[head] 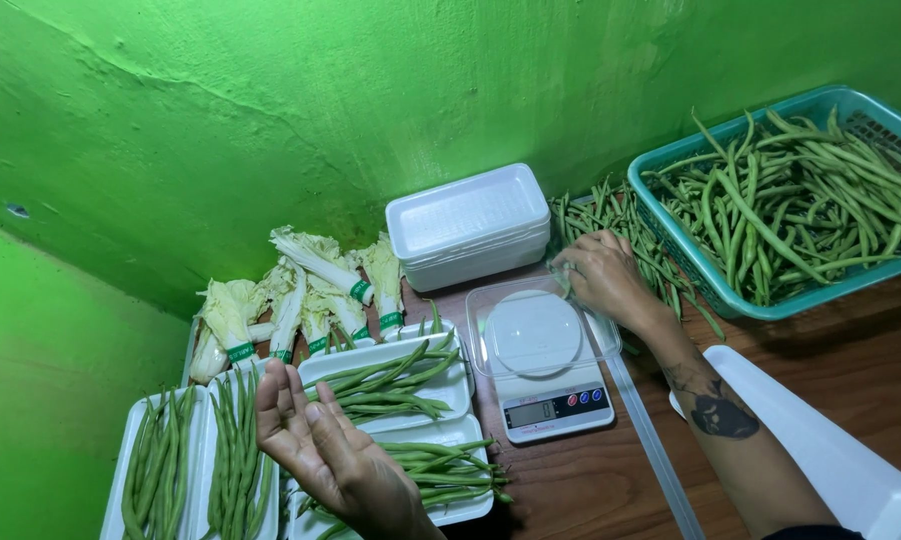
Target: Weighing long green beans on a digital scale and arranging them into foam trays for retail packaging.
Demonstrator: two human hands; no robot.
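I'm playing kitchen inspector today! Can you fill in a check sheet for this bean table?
Surface: brown wooden table, mostly covered.
Job's things: loose green beans by a teal basket full of beans; scale with clear container; four filled foam trays.
Clutter: stack of white trays, cabbage bundles, white board.
Hands: left hand open, empty, above the trays; right hand on the loose beans.
Cables: nothing seen.
Surroundings: green wall.

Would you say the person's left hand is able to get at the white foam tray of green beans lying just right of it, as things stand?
Probably yes: the left hand is open, palm up and empty, hovering beside the white foam tray of green beans, with nothing between them; the right hand is busy at the loose beans farther off.
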